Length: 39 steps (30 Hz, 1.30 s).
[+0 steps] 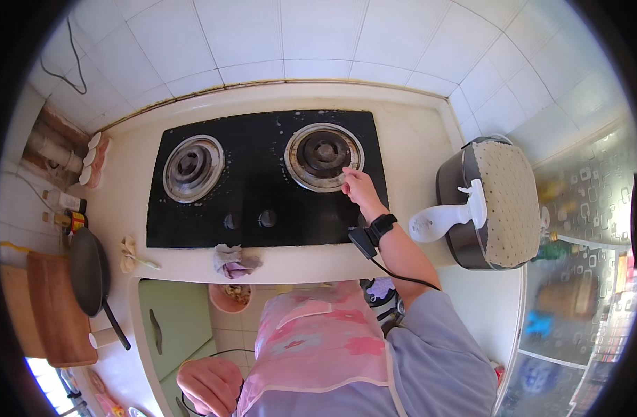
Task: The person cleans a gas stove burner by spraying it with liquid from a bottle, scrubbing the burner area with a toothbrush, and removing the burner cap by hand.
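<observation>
Tiled wall (318, 38), black stove (252, 174), right hand (362, 189) pinched together at burner rim (298, 174)

Behind the right hand (361, 190), a black wrist strap (383, 226) with cabled black box (364, 242), grey-blue sleeve (440, 340) and pink flowered, pale-trimmed apron (318, 347) were worn.

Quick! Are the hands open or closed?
Left hand: not clearly visible, can't be told.
Right hand: closed, fingers curled at the right burner; anything held can't be told.

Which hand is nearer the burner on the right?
Right. The right hand is at the burner's front-right rim; the left hand, not clearly visible, is away from it.
</observation>
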### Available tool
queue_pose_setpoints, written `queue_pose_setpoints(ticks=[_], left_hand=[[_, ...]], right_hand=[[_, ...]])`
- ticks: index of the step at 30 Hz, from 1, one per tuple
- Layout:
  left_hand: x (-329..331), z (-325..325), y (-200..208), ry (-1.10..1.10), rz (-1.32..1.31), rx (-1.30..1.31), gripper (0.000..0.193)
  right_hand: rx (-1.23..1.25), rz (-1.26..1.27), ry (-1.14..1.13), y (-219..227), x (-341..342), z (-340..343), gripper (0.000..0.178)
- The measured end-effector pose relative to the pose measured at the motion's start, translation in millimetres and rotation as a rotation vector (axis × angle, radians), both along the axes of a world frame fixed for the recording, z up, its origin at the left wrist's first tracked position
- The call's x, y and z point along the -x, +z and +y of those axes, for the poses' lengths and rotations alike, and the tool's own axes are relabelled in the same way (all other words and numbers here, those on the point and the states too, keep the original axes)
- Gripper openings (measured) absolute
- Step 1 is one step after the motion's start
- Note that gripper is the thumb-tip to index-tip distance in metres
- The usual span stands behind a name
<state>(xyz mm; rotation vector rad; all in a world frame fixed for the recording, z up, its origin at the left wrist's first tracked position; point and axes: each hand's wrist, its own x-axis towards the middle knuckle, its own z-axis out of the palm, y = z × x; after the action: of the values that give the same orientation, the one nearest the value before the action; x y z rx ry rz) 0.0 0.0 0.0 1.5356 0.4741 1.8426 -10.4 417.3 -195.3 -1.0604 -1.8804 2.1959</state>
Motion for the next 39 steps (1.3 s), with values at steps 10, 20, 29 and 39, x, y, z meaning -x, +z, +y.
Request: queue_pose_setpoints(ticks=[10, 20, 29, 39], left_hand=[[26, -25, -9, 0.101, -0.063, 0.019, 0.015], [29, -46, -12, 0.213, -0.102, 0.044, 0.01], [20, -55, -23, 0.405, -0.181, 0.058, 0.022], [33, -56, -28, 0.239, -0.155, 0.026, 0.007]], right_hand=[[-0.342, -0.037, -0.022, 5, 37, -13, 0.037], [-1.256, -0.146, 0.328, 3, 57, -3, 0.024], [-1.374, -0.148, 0.498, 12, 58, 4, 0.023], [-1.318, -0.128, 0.54, 20, 61, 11, 0.022]])
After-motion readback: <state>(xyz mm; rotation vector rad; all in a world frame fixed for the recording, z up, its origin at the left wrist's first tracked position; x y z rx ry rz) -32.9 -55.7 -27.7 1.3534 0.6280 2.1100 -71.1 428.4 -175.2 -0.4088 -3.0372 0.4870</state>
